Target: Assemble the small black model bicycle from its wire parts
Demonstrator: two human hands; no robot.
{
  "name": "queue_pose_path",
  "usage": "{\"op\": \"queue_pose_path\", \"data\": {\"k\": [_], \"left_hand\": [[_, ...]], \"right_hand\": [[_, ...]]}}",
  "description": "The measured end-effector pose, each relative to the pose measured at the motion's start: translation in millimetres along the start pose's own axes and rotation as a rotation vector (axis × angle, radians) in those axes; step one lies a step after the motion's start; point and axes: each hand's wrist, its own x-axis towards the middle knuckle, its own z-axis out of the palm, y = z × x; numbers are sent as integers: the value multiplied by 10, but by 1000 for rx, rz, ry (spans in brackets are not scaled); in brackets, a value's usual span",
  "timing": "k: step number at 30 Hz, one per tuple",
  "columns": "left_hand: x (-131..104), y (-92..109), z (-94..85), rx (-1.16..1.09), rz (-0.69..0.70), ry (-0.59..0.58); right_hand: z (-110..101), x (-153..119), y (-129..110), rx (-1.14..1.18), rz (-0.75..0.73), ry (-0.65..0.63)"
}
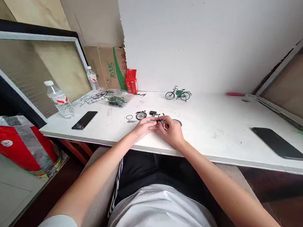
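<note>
My left hand (144,125) and my right hand (173,132) meet low over the front of the white table, fingertips pinched together on a small dark model bicycle part (162,121). Fingers cover much of that part, so its exact shape is unclear. Left of it lies a small spoked wheel (141,115), with a thin black ring (129,117) and a little grey piece (131,121) beside it. A small black block (153,113) sits just beyond my fingers. Another wheel (177,121) shows partly behind my right hand.
An assembled green model bicycle (178,94) stands farther back. To the left are part frames (97,97), a plastic bag of parts (117,99), a phone (84,120), two water bottles (61,99) and a red box (132,81). A black slab-like device (279,143) lies right.
</note>
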Motion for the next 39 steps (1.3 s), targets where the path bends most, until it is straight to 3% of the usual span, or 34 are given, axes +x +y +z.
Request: {"op": "queue_pose_path", "data": {"k": [39], "left_hand": [[-21,-14,3,52,46,-24]], "right_hand": [[12,17,43,34,40,25]]}}
